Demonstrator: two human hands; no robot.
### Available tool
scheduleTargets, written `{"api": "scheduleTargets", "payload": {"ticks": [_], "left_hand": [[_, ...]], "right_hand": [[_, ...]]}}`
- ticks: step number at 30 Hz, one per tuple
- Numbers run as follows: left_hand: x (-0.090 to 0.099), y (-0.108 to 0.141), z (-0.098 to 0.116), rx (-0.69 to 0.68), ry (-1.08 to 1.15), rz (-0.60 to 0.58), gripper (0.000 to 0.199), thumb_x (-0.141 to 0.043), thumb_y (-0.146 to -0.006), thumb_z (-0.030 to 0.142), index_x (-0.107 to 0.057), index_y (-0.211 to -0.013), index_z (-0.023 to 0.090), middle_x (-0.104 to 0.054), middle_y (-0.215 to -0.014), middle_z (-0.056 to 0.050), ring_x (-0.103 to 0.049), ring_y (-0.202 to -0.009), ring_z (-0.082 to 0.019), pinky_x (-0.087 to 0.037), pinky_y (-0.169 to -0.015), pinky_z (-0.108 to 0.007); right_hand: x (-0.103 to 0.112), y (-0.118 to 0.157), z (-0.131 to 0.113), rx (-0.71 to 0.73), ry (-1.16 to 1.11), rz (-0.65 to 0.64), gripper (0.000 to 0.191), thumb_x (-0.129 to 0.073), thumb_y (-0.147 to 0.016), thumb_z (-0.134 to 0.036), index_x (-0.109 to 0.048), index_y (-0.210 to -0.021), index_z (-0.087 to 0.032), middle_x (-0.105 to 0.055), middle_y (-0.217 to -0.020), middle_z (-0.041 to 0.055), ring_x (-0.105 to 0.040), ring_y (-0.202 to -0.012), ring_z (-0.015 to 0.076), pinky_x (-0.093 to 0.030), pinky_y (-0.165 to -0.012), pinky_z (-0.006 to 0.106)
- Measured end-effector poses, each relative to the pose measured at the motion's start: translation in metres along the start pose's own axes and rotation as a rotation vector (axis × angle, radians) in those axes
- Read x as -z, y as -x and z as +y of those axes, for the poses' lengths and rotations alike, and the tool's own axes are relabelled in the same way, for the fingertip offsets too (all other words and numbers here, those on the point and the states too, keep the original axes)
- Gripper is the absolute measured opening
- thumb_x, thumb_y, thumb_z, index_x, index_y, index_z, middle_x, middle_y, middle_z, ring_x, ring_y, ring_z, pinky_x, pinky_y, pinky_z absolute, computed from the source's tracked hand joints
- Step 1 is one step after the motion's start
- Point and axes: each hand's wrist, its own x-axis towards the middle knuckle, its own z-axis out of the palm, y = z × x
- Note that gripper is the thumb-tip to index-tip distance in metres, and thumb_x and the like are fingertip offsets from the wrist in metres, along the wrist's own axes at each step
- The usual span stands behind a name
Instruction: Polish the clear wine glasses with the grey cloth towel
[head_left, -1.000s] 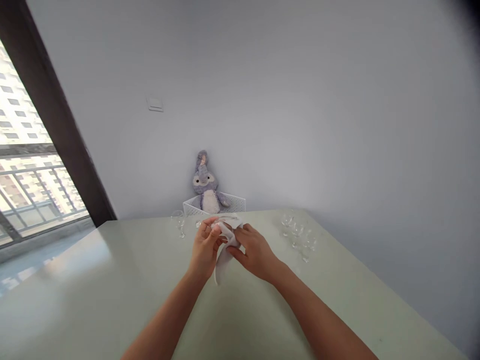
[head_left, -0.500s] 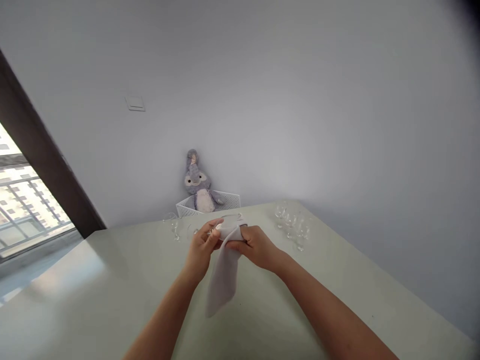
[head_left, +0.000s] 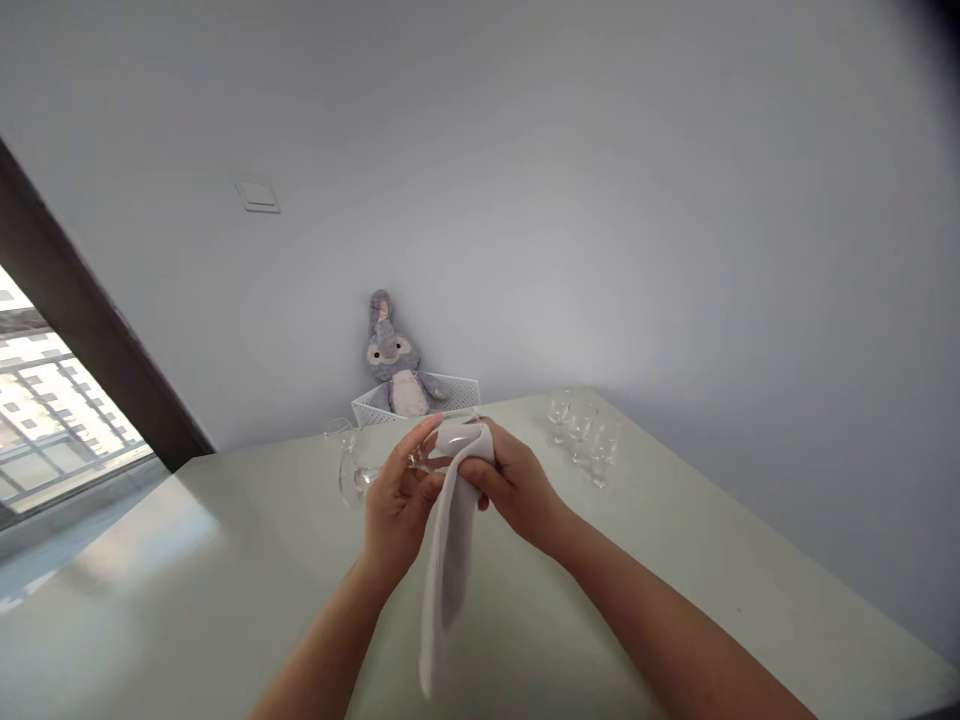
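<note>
A clear stemmed glass [head_left: 456, 438] lies tilted on its side between my hands, above the table. My left hand [head_left: 395, 505] is closed around its stem end, fingers curled, with the foot partly hidden. A pale grey-lilac cloth [head_left: 454, 560] is in my right hand [head_left: 521, 490], thumb pressing it over the rim; some of those fingers are hidden by the cloth and glass. The cloth's long end hangs down towards me.
Several clear stemmed glasses [head_left: 581, 435] stand at the table's back right. More glassware [head_left: 341, 432] is just left of my left hand. Behind the table edge, a plush toy [head_left: 409, 392] sits in a white perforated basket [head_left: 466, 392] by the wall.
The cloth's hanging end has swung into a narrower, longer fold. My right thumb has shifted on the cloth at the glass rim, and my left fingers have spread upward along the glass. The view has tilted slightly.
</note>
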Motion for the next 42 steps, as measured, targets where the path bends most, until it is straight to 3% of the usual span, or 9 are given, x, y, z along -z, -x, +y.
{"api": "scheduleTargets", "payload": {"ticks": [4, 8, 12, 15, 22, 26, 31, 36, 42], "left_hand": [[-0.002, 0.002, 0.005, -0.082, -0.068, -0.029, 0.046, -0.065, -0.070, 0.026, -0.054, -0.115, 0.028, -0.062, -0.107, -0.003, -0.061, -0.089, -0.023, -0.053, -0.071, -0.032], [-0.003, 0.001, 0.003, -0.250, -0.056, 0.004, 0.041, -0.060, -0.075, 0.026, -0.052, -0.116, 0.027, -0.052, -0.123, -0.004, -0.051, -0.109, -0.026, -0.049, -0.084, -0.037], [-0.004, -0.001, -0.002, -0.278, -0.002, -0.041, 0.040, -0.060, -0.075, 0.028, -0.052, -0.115, 0.027, -0.051, -0.123, -0.006, -0.048, -0.112, -0.028, -0.050, -0.083, -0.041], [-0.005, -0.001, -0.003, -0.249, 0.037, -0.062, 0.041, -0.061, -0.075, 0.028, -0.052, -0.114, 0.028, -0.051, -0.123, -0.007, -0.050, -0.111, -0.028, -0.050, -0.082, -0.041], [-0.008, 0.002, -0.001, -0.187, 0.096, 0.028, 0.040, -0.060, -0.075, 0.027, -0.051, -0.114, 0.027, -0.050, -0.124, -0.006, -0.046, -0.114, -0.027, -0.050, -0.084, -0.039], [-0.008, 0.001, -0.002, -0.158, 0.146, 0.051, 0.041, -0.060, -0.075, 0.027, -0.050, -0.115, 0.028, -0.048, -0.126, -0.006, -0.046, -0.114, -0.026, -0.049, -0.084, -0.038], [-0.007, -0.001, -0.006, -0.154, 0.138, 0.046, 0.041, -0.061, -0.075, 0.028, -0.050, -0.115, 0.027, -0.049, -0.124, -0.007, -0.048, -0.113, -0.027, -0.049, -0.084, -0.039], [-0.009, 0.001, -0.008, -0.184, 0.085, 0.023, 0.041, -0.059, -0.076, 0.027, -0.050, -0.116, 0.028, -0.050, -0.124, -0.007, -0.048, -0.113, -0.027, -0.049, -0.084, -0.040], [-0.011, 0.003, -0.005, -0.223, 0.026, 0.096, 0.042, -0.062, -0.074, 0.026, -0.052, -0.114, 0.027, -0.049, -0.126, -0.005, -0.044, -0.117, -0.027, -0.049, -0.086, -0.039]], "right_hand": [[0.005, 0.004, -0.005, 0.188, 0.510, 0.172, 0.030, -0.042, -0.084, -0.045, -0.061, -0.089, -0.022, -0.046, -0.098, 0.0059, -0.049, -0.069, 0.0132, -0.042, -0.057, 0.025], [0.013, 0.004, 0.002, 0.237, 0.649, 0.242, 0.038, -0.037, -0.086, -0.047, -0.057, -0.110, -0.026, -0.040, -0.100, 0.0070, -0.050, -0.075, 0.0161, -0.044, -0.059, 0.028], [0.016, 0.003, 0.005, 0.323, 0.446, 0.374, 0.042, -0.027, -0.089, -0.046, -0.050, -0.120, -0.028, -0.041, -0.104, 0.0086, -0.045, -0.101, 0.0231, -0.044, -0.076, 0.037], [0.012, 0.003, 0.002, 0.317, 0.254, 0.451, 0.042, -0.017, -0.092, -0.036, -0.045, -0.123, -0.028, -0.044, -0.110, 0.0082, -0.041, -0.110, 0.0224, -0.039, -0.087, 0.042], [-0.003, -0.001, 0.010, 0.241, 0.207, 0.475, 0.016, -0.043, -0.085, -0.029, -0.058, -0.090, -0.023, -0.048, -0.104, 0.0067, -0.046, -0.103, 0.0210, -0.040, -0.083, 0.037], [0.004, -0.006, 0.014, 0.159, 0.188, 0.506, 0.019, -0.049, -0.082, -0.031, -0.061, -0.072, -0.022, -0.045, -0.102, 0.0055, -0.047, -0.096, 0.0193, -0.041, -0.073, 0.031], [0.019, -0.012, 0.018, -0.081, -0.241, 0.673, 0.022, -0.053, -0.077, -0.043, -0.057, -0.077, -0.022, -0.052, -0.081, 0.0012, -0.050, -0.072, 0.0150, -0.041, -0.063, 0.028], [0.011, -0.011, 0.011, -0.273, -0.561, 0.599, 0.024, -0.053, -0.075, -0.047, -0.052, -0.081, -0.024, -0.055, -0.066, -0.0030, -0.049, -0.055, 0.0127, -0.040, -0.051, 0.026], [-0.013, -0.008, 0.008, -0.187, -0.558, 0.386, 0.027, -0.056, -0.075, -0.039, -0.054, -0.098, -0.023, -0.060, -0.093, 0.0027, -0.055, -0.073, 0.0148, -0.045, -0.062, 0.028]]}}
